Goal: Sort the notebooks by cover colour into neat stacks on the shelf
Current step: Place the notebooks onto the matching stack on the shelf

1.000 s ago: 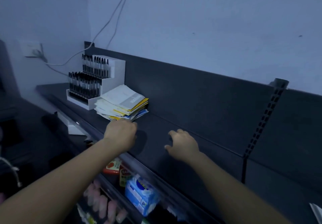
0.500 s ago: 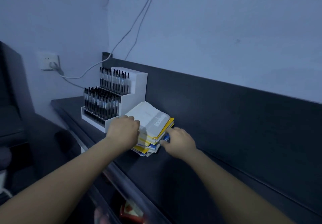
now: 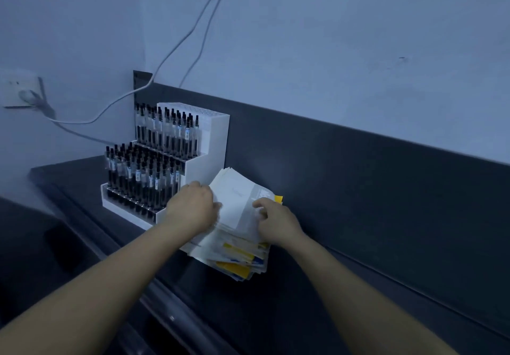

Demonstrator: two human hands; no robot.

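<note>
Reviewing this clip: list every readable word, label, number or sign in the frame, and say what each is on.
None can be read.
Top white notebook: a faint grey mark on its cover, too blurred to read.
Pens in the white display rack: small barrel labels, too small to read.
Yellow and blue covers in the notebook pile: no legible print.

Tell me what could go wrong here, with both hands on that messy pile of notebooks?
Two risks, as I judge it. The notebook pile is fanned out and uneven, with yellow and blue covers jutting at the bottom, so lifting the white top notebook could slide others toward the shelf's front edge. Also, the left hand works right beside the white pen display rack, so a sideways nudge might knock the upright pens. The right hand pinches only the top sheets.
</note>
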